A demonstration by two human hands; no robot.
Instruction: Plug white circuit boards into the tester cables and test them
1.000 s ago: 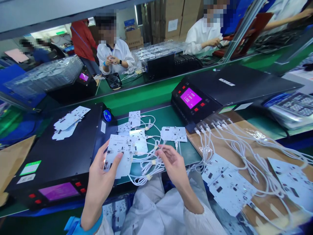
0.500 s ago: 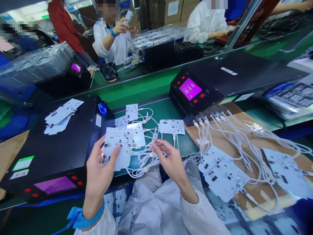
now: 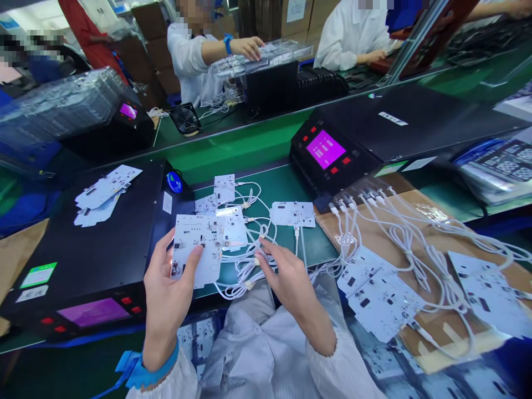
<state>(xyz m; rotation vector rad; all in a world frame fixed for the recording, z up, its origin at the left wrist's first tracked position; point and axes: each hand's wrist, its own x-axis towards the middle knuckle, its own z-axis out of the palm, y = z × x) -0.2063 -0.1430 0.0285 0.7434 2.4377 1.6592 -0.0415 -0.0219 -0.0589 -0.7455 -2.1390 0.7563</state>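
My left hand (image 3: 172,277) grips a white circuit board (image 3: 197,235) by its left side, with the thumb pressed on the face near a small black component. A white cable plug (image 3: 233,244) sits at the board's right edge. My right hand (image 3: 286,271) is beside the white cables (image 3: 249,271) to the right of that board, its thumb and forefinger slightly apart. Whether a fingertip touches a cable is hard to make out. Behind the held board lie more boards (image 3: 225,188) with cables attached, and another wired board (image 3: 293,214) rests to the right.
A black box with a lit purple screen (image 3: 325,149) stands at right, several cables running from its front. Another black box (image 3: 95,244) at left carries loose boards (image 3: 103,191). More wired boards (image 3: 380,296) lie on brown cardboard (image 3: 415,205). Co-workers sit across the bench.
My right thumb and forefinger have parted from their pinch on a cable, and the upright cable end has dropped. The held board shifted slightly left. A co-worker's hand lowered onto a clear tray stack.
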